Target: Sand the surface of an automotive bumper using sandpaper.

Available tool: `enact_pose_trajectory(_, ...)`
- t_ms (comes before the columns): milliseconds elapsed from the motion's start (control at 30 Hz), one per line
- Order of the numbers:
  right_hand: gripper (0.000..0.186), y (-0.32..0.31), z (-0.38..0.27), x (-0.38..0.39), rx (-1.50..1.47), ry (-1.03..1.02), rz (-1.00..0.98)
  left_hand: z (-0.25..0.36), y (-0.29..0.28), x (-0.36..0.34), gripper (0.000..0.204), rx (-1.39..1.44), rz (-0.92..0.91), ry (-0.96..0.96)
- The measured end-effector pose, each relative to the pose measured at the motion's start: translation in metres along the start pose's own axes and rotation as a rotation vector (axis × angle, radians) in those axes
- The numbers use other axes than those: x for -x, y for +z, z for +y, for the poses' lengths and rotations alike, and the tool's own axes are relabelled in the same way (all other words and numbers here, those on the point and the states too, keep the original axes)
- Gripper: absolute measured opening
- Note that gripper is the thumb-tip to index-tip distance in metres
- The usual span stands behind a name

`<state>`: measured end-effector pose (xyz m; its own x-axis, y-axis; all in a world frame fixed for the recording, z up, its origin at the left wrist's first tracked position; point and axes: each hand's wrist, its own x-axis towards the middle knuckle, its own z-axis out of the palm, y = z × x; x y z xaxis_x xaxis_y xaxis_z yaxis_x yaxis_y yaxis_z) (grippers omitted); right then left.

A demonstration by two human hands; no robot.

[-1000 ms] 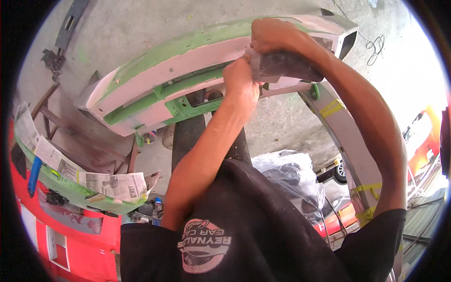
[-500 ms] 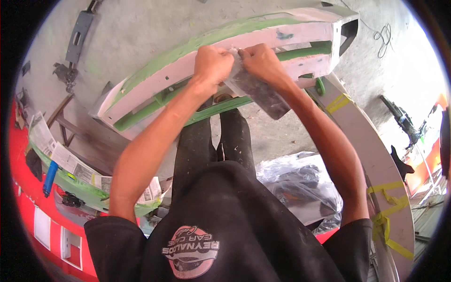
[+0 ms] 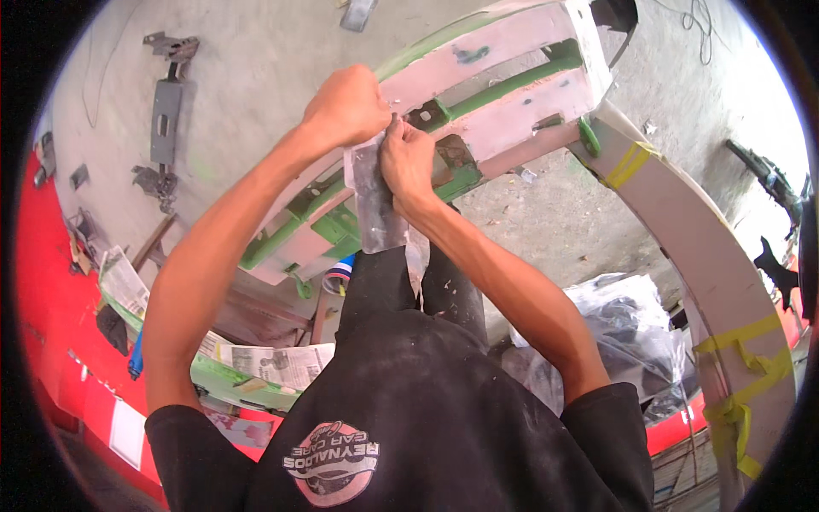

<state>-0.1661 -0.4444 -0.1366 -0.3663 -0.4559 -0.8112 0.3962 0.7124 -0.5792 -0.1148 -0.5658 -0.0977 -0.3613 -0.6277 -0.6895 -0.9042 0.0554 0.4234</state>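
Both my hands are closed at the upper end of a creased grey sheet [image 3: 380,213], which looks like thin, partly see-through plastic. My left hand [image 3: 348,109] is a fist at the sheet's top edge. Just below and to its right, my right hand [image 3: 408,160] pinches the sheet between thumb and fingers. The sheet hangs down in front of a car bumper [image 3: 525,107], patched in pale pink and green, and reaches my black trousers. My forearms and hands cover part of the bumper's middle and left.
On my right curves another pale bumper [image 3: 682,230] with yellow tape. A plastic-wrapped bundle [image 3: 631,333] lies beside my legs. Newspaper [image 3: 277,363] covers a green part at left, near a red panel [image 3: 51,299]. A metal bracket [image 3: 165,124] lies on the concrete floor.
My hands and the sheet have moved left relative to the bumper. The sheet now hangs nearly straight down instead of slanting right, and my right hand sits lower than my left.
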Motion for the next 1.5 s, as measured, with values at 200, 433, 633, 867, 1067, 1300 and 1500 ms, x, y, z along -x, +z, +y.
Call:
enact_pose_trajectory(200,0.042,0.026,0.005,0.011,-0.263,0.065,0.045,0.014,-0.018,-0.013,0.013,-0.322,-0.198,0.183)
enact_pose_trajectory(433,0.044,0.052,0.007,0.027,-0.505,-0.018,0.083,0.020,-0.034,-0.001,0.013,-0.557,-0.282,0.574)
enact_pose_trajectory(633,0.038,0.033,0.025,0.064,-0.390,-0.143,-0.048,-0.001,-0.051,0.045,0.016,-0.259,-0.297,0.359)
enact_pose_trajectory(867,0.027,-0.040,-0.011,0.034,0.450,-0.471,-0.116,-0.032,-0.053,0.087,0.018,0.175,-0.107,0.175)
enact_pose_trajectory(1067,0.065,-0.061,-0.039,0.017,1.263,-0.563,-0.100,-0.058,-0.016,0.131,0.019,0.346,-0.035,0.087)
enact_pose_trajectory(1300,0.060,-0.061,-0.017,0.035,1.013,-1.020,-0.513,-0.112,0.038,0.195,0.019,0.488,0.043,-0.113)
enact_pose_trajectory(1500,0.070,-0.033,-0.030,0.034,1.612,-0.603,-0.512,-0.127,0.066,0.227,0.018,0.707,0.168,-0.209)
